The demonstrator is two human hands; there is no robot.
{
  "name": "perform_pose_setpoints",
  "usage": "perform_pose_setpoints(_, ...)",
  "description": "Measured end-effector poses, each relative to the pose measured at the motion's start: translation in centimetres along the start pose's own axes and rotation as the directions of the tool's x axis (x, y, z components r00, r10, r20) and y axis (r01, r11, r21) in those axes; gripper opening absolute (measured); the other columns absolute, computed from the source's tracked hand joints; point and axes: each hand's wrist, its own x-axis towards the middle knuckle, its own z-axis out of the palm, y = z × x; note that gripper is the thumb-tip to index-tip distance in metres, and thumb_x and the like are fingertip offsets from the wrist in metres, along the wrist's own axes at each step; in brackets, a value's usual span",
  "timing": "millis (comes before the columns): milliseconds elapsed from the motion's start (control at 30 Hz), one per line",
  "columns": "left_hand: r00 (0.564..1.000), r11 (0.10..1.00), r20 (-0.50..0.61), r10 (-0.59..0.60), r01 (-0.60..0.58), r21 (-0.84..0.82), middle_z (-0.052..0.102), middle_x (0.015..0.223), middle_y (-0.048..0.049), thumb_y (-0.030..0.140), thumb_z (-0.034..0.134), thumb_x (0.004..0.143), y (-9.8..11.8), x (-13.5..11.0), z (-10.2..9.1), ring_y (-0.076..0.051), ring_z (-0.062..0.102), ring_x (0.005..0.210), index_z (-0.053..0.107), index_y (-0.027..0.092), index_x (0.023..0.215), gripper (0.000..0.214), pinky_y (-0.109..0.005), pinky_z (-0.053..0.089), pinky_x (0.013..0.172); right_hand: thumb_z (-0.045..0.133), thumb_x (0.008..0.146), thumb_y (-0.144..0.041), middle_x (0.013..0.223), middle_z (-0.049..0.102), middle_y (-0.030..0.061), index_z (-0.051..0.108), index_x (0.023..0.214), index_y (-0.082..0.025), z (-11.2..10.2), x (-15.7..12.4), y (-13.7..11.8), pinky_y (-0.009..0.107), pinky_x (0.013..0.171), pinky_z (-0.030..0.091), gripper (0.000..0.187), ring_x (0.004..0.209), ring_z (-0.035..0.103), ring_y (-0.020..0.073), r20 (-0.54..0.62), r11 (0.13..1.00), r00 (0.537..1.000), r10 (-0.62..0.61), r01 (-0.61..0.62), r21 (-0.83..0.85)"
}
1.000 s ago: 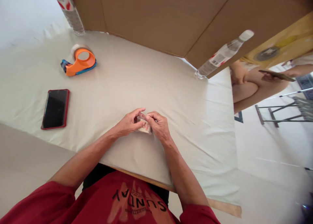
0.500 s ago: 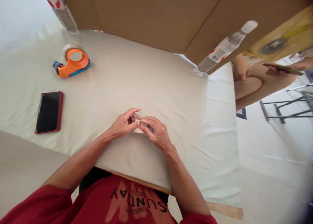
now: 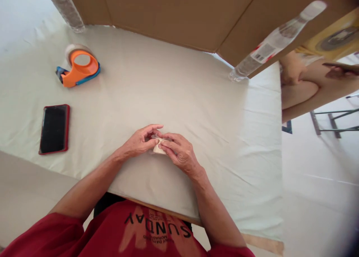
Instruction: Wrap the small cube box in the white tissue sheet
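Both hands meet over the cloth near the table's front edge, around a small pale packet in clear wrapping (image 3: 159, 149). My left hand (image 3: 141, 140) pinches its left side between thumb and fingers, with the index finger stretched out above. My right hand (image 3: 181, 150) grips the right side, thumb and fingertips pressed on the wrapping. Fingers cover much of the packet, so its exact kind cannot be made out. Far to the left of the hands lies a phone in a red case (image 3: 54, 129). Beyond it sits an orange and blue tape dispenser (image 3: 81, 66) with a roll of tape.
A brown cardboard panel (image 3: 165, 16) stands along the back of the cloth-covered table (image 3: 126, 89). Water bottles stand at its left (image 3: 68, 12) and right (image 3: 269, 48). At the far right sits another person with crossed legs (image 3: 303, 83), holding a flat dark object (image 3: 342, 66).
My right fingers have shifted slightly on the packet, and more of its pale face shows. The camera view has tilted a little, so the surroundings sit differently in the picture.
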Motion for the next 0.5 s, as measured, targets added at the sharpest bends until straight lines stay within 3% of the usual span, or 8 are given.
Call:
perform_pose_setpoints(100,1.0,1.0,-0.004,-0.013,0.013,0.002,0.068,0.111,-0.0089,0.028,0.065,0.083,0.1,-0.1,0.2,-0.014,0.062,0.083,0.056,0.018,0.135,0.053,-0.025,0.051,0.07,0.063,0.094,-0.023,0.121,0.071,0.0073,0.074,0.099,-0.028,0.0,-0.2,0.1,0.038,0.087,0.059,0.013,0.106,0.068,0.0201,-0.011,0.998,0.999,0.03,-0.029,0.064)
perform_pose_setpoints(200,0.999,0.999,-0.005,-0.04,0.04,0.002,0.068,0.112,-0.0088,0.028,0.064,0.081,0.3,-0.1,0.3,-0.014,0.062,0.081,0.058,0.017,0.132,0.052,-0.025,0.051,0.068,0.064,0.093,-0.026,0.122,0.069,0.0082,0.073,0.1,-0.028,0.0,-0.5,0.3,0.042,0.094,0.056,0.011,0.113,0.066,0.0227,-0.053,0.973,0.988,0.148,-0.136,0.188)
perform_pose_setpoints(300,0.998,0.998,-0.024,-0.056,0.056,0.006,0.069,0.112,-0.0085,0.027,0.063,0.079,0.4,-0.1,0.5,-0.013,0.062,0.079,0.062,0.017,0.124,0.046,-0.024,0.05,0.067,0.069,0.089,-0.035,0.127,0.066,0.0099,0.067,0.112,-0.027,-0.2,-0.7,0.6,0.048,0.102,0.051,0.024,0.12,0.062,0.0265,-0.098,0.933,0.961,0.259,-0.223,0.281)
perform_pose_setpoints(400,0.996,0.997,-0.046,-0.077,0.077,0.013,0.07,0.108,-0.0068,0.026,0.063,0.077,0.5,-0.1,0.6,-0.013,0.061,0.077,0.065,0.017,0.117,0.041,-0.024,0.049,0.066,0.072,0.085,-0.043,0.129,0.064,0.011,0.059,0.126,-0.027,-0.2,-0.8,0.9,0.046,0.1,0.052,0.045,0.118,0.063,0.0267,-0.038,0.912,0.95,0.31,-0.286,0.295)
perform_pose_setpoints(500,0.996,0.997,-0.051,-0.079,0.08,0.023,0.07,0.093,-0.0032,0.024,0.06,0.078,0.7,-0.1,0.7,-0.013,0.059,0.073,0.068,0.017,0.103,0.028,-0.023,0.047,0.064,0.072,0.084,-0.05,0.124,0.066,0.0115,0.059,0.127,-0.026,-0.1,-0.9,1.1,0.044,0.096,0.053,0.051,0.112,0.065,0.0258,0.038,0.924,0.959,0.28,-0.28,0.259)
